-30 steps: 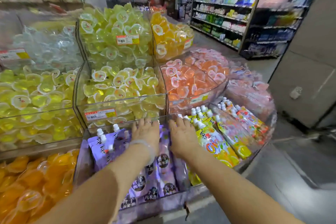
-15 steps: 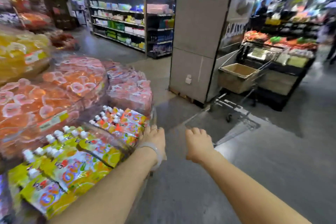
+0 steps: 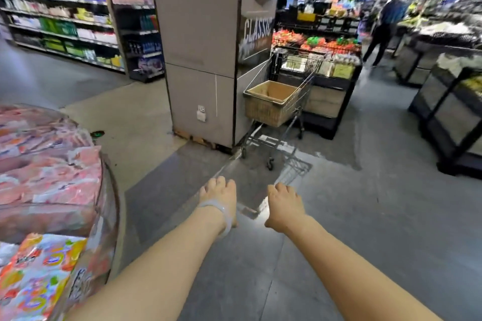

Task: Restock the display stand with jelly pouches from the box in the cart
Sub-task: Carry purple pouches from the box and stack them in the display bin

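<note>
Jelly pouches (image 3: 36, 276) with orange and yellow print lie in the near-left corner of the view, inside the clear-walled display stand (image 3: 107, 206), with a heap of pink packs (image 3: 47, 164) in the compartment just beyond them. Those compartments look well filled from here, though most of the stand is out of view, so how much room is left cannot be judged.

Across the aisle, at the middle distance, a wire cart (image 3: 281, 112) is parked against a grey pillar (image 3: 198, 60). A brown cardboard box (image 3: 271, 100) sits in its basket with the top open. From this angle only the inner walls of the box show; whether any pouches are left inside cannot be told.

Both arms reach out low in front, over the grey floor (image 3: 365, 216), pointing roughly toward the cart. The left hand (image 3: 220, 194), with a pale bangle (image 3: 221, 216) at the wrist, hangs with its fingers loosely curled downward and holds nothing. The right hand (image 3: 283, 203) is the same: relaxed, fingers drooping, empty. The 2 hands are near each other but apart, and both are well short of the cart.

As a judgement, this is the walk to fetch more stock: nothing is being carried, the box is untouched at this moment, and what remains is to reach the cart, take pouches from the box and bring them to the stand. Far right, a person (image 3: 383, 31) walks past produce counters.
</note>
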Tool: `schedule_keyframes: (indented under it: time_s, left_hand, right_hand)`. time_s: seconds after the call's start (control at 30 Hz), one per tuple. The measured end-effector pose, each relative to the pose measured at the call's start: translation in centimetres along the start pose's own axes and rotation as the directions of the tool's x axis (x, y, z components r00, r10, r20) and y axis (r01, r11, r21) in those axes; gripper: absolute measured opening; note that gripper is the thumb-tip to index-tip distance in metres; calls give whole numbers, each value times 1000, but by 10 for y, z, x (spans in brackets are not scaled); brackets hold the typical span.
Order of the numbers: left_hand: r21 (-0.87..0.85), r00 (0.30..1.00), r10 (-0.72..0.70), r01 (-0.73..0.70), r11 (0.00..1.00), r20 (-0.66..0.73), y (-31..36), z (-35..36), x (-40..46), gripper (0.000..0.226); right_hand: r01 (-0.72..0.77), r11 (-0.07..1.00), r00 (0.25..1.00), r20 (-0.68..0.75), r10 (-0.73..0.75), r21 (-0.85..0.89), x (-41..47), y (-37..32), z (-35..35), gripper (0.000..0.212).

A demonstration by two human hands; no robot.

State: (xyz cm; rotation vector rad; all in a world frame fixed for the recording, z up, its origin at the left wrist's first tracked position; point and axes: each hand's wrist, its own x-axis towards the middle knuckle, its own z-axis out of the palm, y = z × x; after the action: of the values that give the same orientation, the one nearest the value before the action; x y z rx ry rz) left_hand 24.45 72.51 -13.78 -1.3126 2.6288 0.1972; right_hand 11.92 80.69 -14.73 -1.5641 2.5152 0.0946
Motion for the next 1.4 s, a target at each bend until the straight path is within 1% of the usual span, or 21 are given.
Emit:
schedule_keyframes:
  time_s: [0.1,0.2,0.33,0.43,0.53,0.63,0.7,0.77,0.83,0.87,0.93,1.07,1.27,1.33,1.4]
  left_hand:
    - [-9,999,31,-30,999,16,1,-26,72,88]
    - [-16,999,50,-50,999,-8,0,-55,147,87]
    - [14,995,97,-97,995,31,12,-67,228,86]
    - [43,989,137,-139,989,48,24,-71,294,80]
    - [54,986,160,-163,985,48,37,-85,368,83]
    - [34,987,157,-157,987,25,49,-107,451,76]
    - [18,991,133,-133,991,29,56,-125,505,82]
    - [4,992,120,-120,993,32,60,-144,554,86]
    - [0,993,113,-113,994,15,62,-160,601,83]
    - [-2,994,104,-104,995,18,63,-166,622,81]
    - [-18,996,81,-80,997,32,62,-173,666,78]
    - [-21,997,41,-40,999,66,60,-184,759,72]
    - [-13,994,75,-74,997,80,58,-193,922,80]
    - [-15,991,90,-89,996,98,59,-201,978,83]
    - [-17,990,103,-102,995,93,60,-215,1031,80]
  right_hand:
    - [-33,999,999,11,33,2,68,17,-24,60]
    - [-65,998,998,-22,65,19,136,36,-47,57]
    - [-118,992,993,34,117,39,206,61,-54,69]
    - [-143,988,989,40,141,53,266,83,-59,67]
    - [-153,987,988,16,153,48,339,107,-73,63]
    - [-143,988,989,-22,144,54,418,134,-92,50]
    - [-133,989,991,-16,134,62,472,152,-108,44]
    - [-125,991,992,-22,126,50,522,167,-128,47]
    - [-118,992,992,-43,120,48,573,178,-145,53]
    - [-110,993,993,-38,112,53,597,182,-151,52]
    - [-82,995,996,-16,83,58,642,186,-153,49]
    - [-46,998,998,37,44,39,732,195,-142,53]
    - [-102,992,993,70,97,73,878,228,-136,61]
    - [-125,990,990,65,122,58,930,242,-144,58]
    - [-141,988,989,46,138,60,982,255,-154,54]
